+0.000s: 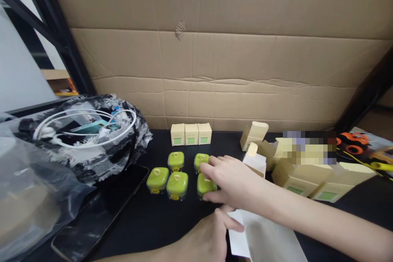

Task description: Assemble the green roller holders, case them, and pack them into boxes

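Note:
My right hand [225, 178] reaches over a green-lidded jar [206, 185], its fingers curved around the lid. Another green-lidded jar [201, 160] stands just behind it, beside the fingertips. Several more jars, such as the front one [177, 184], stand to the left on the black table. Near the front edge my left hand [218, 229] grips the flap of an open white box [270, 237], whose inside faces up. Part of the left hand's fingers is hidden under the right wrist.
Three small closed cream boxes [191, 135] line up at the back. Several opened cream boxes [301, 178] stand at the right, near an orange toy [353, 141]. A furry basket [101, 143] with cables, plastic bag [27, 196] and dark phone-like slab [98, 217] lie left. Cardboard [221, 57] rises behind.

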`<state>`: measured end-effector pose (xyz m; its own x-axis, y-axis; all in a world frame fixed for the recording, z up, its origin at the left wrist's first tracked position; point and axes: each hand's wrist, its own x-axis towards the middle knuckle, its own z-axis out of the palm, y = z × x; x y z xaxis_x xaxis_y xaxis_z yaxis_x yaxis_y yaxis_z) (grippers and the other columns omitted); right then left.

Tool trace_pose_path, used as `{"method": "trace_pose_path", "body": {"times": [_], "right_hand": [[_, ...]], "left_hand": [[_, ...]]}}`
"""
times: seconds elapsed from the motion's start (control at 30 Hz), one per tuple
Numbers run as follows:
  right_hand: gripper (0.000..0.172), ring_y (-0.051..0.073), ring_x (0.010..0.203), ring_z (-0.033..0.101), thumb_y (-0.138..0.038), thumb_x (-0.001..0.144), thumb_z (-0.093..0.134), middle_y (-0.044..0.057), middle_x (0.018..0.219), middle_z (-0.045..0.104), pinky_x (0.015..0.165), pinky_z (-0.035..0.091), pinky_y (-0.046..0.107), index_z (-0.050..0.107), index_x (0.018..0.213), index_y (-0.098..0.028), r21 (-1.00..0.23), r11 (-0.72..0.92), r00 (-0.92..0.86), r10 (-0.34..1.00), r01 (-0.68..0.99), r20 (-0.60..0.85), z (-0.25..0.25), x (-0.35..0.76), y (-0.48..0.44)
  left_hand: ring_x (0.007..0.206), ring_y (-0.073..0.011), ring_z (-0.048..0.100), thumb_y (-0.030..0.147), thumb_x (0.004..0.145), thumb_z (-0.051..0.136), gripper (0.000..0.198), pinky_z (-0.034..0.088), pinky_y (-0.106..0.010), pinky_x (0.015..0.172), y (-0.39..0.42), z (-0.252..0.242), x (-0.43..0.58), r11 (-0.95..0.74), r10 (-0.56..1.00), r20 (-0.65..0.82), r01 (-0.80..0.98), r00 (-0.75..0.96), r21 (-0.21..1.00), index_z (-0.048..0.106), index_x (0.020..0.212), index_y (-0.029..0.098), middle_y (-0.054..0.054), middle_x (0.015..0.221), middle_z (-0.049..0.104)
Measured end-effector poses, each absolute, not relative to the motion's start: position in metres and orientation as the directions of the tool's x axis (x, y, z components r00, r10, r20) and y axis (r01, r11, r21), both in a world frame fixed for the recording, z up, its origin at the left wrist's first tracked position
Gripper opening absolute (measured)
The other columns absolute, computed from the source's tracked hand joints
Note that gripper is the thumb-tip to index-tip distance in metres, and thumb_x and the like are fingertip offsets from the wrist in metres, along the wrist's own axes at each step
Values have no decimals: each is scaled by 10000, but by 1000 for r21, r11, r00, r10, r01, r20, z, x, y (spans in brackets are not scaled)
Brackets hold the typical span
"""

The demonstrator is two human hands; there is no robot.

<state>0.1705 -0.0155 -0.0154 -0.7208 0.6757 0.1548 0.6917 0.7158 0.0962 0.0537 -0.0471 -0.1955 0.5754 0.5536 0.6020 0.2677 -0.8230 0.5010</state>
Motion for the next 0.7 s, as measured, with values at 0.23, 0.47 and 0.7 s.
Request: {"method": "trace_pose_path", "body": {"times": [0.23, 0.47, 0.7], "right_hand": [[269, 152, 628, 577, -254, 679, 716, -25, 760, 592, 487, 386, 242, 503, 838, -211, -119, 711, -671, 697, 693, 254, 0, 184, -19], [391, 168, 999, 585, -127, 735, 656, 8, 1076, 594, 847, 483, 270, 468, 1046, -271, -449, 778, -510, 627, 439, 589, 2, 234, -56], [438, 178, 986, 654, -146, 716, 726, 25, 1093, 641, 848, 543, 230, 553, 1097, -278, -387, 791, -516, 606, 474, 606, -44, 261, -69]], "left_hand": [[1116, -338, 620, 379, 756, 751, 620, 537, -372, 797, -48, -164, 46, -824, 473, 651, 36, 593, 565, 241, 1086, 251, -226, 1248, 547], [1000, -304, 632, 504, 754, 688, 575, 505, -435, 824, -48, -121, 34, -563, 712, 345, 203, 612, 801, 299, 1076, 230, -149, 1143, 564], [1037, -281, 614, 342, 728, 781, 682, 514, -367, 784, -37, -130, 41, -722, 536, 574, -15, 619, 691, 222, 1113, 284, -147, 1219, 466]]}}
